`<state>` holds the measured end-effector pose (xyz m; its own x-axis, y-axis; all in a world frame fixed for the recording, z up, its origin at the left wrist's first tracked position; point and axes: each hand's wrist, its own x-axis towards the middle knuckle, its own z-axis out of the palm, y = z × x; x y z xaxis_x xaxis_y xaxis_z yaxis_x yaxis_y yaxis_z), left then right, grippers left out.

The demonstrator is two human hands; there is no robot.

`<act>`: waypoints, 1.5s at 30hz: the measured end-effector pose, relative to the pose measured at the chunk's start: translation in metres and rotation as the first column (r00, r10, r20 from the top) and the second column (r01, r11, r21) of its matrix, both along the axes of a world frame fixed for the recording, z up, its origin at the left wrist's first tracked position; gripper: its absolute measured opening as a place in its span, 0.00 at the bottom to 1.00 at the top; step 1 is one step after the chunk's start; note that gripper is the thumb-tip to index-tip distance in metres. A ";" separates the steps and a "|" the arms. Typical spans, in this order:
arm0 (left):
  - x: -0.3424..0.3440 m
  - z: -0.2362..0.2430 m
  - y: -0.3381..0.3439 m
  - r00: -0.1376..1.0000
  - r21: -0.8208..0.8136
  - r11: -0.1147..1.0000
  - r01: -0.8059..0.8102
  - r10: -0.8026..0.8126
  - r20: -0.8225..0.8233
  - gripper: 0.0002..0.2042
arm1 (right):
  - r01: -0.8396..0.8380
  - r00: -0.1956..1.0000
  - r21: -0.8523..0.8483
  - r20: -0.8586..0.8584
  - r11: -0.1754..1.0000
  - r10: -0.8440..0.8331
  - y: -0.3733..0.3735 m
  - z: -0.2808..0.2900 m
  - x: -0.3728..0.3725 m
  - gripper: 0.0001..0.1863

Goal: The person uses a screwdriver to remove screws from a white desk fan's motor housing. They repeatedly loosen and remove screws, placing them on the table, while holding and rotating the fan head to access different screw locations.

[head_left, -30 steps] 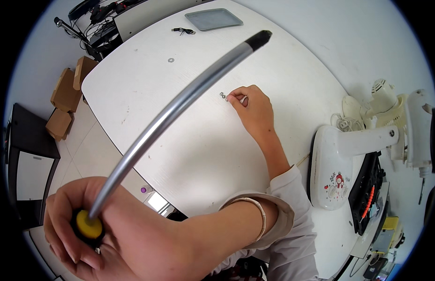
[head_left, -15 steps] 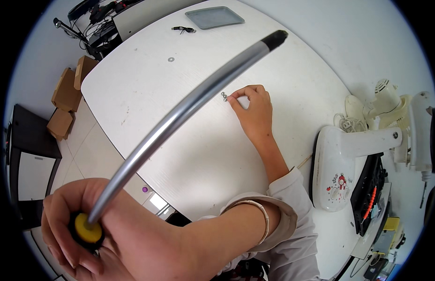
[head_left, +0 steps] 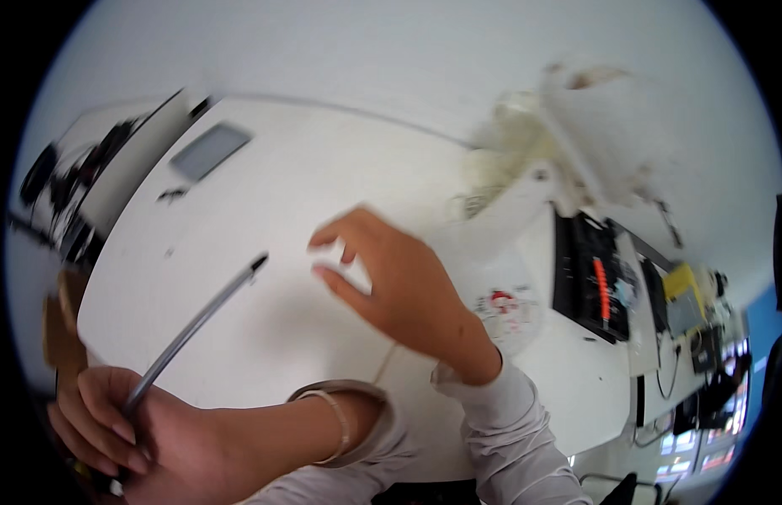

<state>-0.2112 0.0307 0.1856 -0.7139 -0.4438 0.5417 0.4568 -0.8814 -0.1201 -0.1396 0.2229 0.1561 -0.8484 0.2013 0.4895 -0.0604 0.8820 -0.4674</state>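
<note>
My left hand [head_left: 168, 438] is closed around the handle end of a screwdriver [head_left: 189, 332], whose long silver shaft with a dark tip slants up and to the right over the table. The handle itself is mostly covered by my fingers. Above the white table [head_left: 265, 210], my right hand [head_left: 399, 290] is raised with thumb and fingers apart, and nothing shows between them. Just by the screwdriver tip is a tiny shiny thing, too blurred to name. A small washer [head_left: 169, 252] lies on the left part of the table.
At the far left of the table lie a grey tray [head_left: 210, 151] and a short black cable [head_left: 172, 194]. A blurred white appliance [head_left: 509, 311] stands right of my right hand. Beyond it is a black tool case [head_left: 589, 278] with an orange-red tool [head_left: 602, 290].
The view has swung to the right. My right hand has lifted off the small metal pieces and its fingers have spread. The screwdriver, still in my left hand, appears smaller and lower.
</note>
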 end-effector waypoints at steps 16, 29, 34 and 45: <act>0.113 0.067 0.151 0.637 -0.945 0.068 -0.321 -0.723 -0.268 0.12 | 0.287 0.833 -0.120 -0.458 0.950 -0.310 0.012 0.085 0.216 0.37; 0.158 0.039 0.205 0.501 -0.700 0.268 -0.662 -0.536 -0.680 0.24 | 0.450 0.639 0.020 -0.705 0.893 -0.306 0.051 0.078 0.336 0.32; 0.128 0.045 0.213 0.595 -0.487 0.409 -0.772 0.196 -0.779 0.27 | 0.497 0.387 -0.233 -0.803 0.836 -0.454 0.065 0.072 0.363 0.28; 0.103 0.031 0.250 0.680 -0.572 0.470 -0.672 0.085 -0.729 0.31 | 0.458 0.545 -0.208 -0.702 0.864 -0.458 0.085 0.085 0.343 0.23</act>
<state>-0.1085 0.2811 0.2167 -0.0278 0.2068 0.9780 0.8675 -0.4811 0.1264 0.2035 0.3083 0.2408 -0.0269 0.4609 0.8870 0.0428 0.8871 -0.4596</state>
